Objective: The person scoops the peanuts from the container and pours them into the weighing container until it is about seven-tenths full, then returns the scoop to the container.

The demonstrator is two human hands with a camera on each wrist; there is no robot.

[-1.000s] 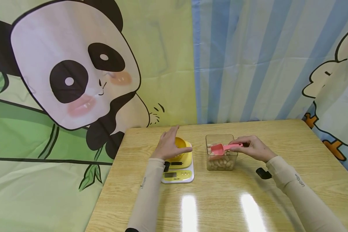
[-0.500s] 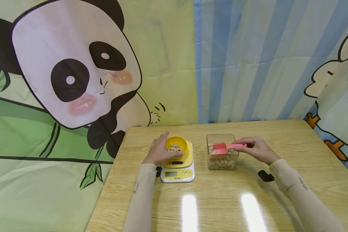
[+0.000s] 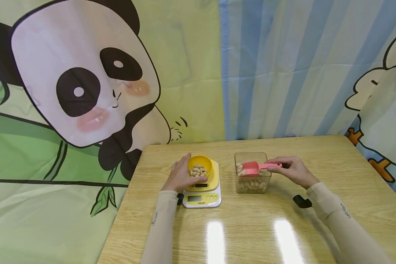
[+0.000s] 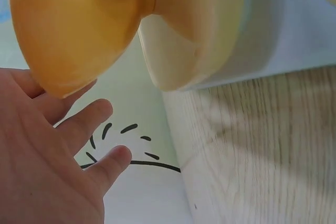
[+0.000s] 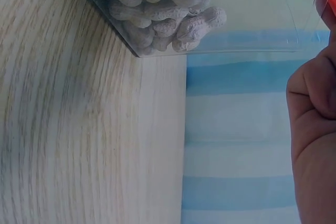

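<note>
On the kitchen scale (image 3: 201, 200) stands a yellow bowl (image 3: 207, 161) holding several peanuts in their shells. My left hand (image 3: 179, 176) lies along the bowl's left side, its thumb at the front and fingers by the rim; the left wrist view shows these fingers (image 4: 84, 124) spread and fairly straight beside the bowl. With my right hand (image 3: 293, 170) I pinch the handle of a pink scoop (image 3: 250, 168). The scoop's cup sits inside the mouth of a clear square container (image 3: 268, 183), over a layer of peanuts (image 5: 168, 9).
The wooden table (image 3: 244, 227) carries the scale on the left and the container to its right, with a gap between them. Behind the table hangs a patterned curtain (image 3: 191, 91). A black wrist device (image 3: 301, 201) hangs under my right wrist.
My left hand has moved left and down from over the bowl to its side, uncovering the peanuts in it. The scoop has shifted slightly right within the container, still in my right hand.
</note>
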